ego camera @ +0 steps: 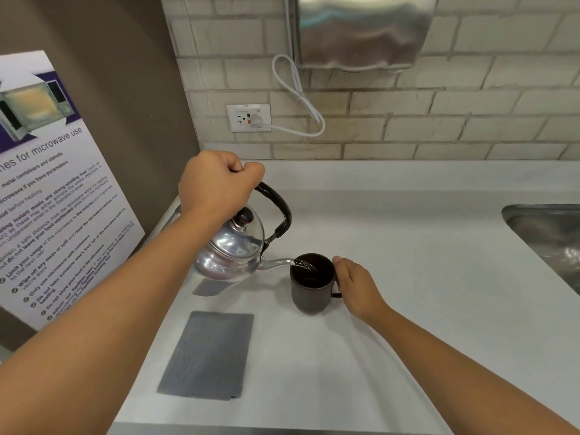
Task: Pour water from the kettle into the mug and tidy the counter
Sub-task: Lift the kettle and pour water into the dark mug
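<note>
Nearest the counter's (pixel 392 246) front edge: grey mat (pixel 207 356), flat, untouched, so tidying is still open. Mid-counter: our right hand (pixel 354 285) wraps the handle side of the dark mug (pixel 310 285), steadying it. Left hand (pixel 216 186) fisted round the steel kettle's (pixel 233 246) black handle, kettle tilted, water leaving the spout (pixel 276 262) into the mug. Pour underway; fill level unclear.

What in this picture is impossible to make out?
All in the head view:
- Water level in the mug: its dark inside hides it.
- How full the kettle is: metal walls hide it.
- Top of the kettle's handle: wrapped by the left hand.
- The mug's handle: mostly behind the right hand.
- Sink and poster: cut off by the frame edges.
</note>
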Tool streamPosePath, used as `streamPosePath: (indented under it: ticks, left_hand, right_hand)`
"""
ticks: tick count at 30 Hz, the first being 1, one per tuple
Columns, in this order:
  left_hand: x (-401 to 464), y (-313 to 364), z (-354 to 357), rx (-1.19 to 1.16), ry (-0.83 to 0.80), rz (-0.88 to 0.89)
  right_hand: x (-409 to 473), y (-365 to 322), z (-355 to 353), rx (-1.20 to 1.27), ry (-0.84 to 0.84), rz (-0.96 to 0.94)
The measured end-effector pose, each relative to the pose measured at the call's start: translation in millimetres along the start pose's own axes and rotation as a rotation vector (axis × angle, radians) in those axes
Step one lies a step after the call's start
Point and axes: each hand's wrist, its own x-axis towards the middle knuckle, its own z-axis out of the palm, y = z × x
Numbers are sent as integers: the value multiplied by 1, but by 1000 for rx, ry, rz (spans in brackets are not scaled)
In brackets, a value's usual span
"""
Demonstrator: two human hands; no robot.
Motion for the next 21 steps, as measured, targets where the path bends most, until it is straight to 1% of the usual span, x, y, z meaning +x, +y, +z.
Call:
streamPosePath:
  ticks: [21]
  left_hand:
    - [7, 13, -3, 79, 0, 87]
  right_hand:
    - [0, -1, -1, -16, -4, -22]
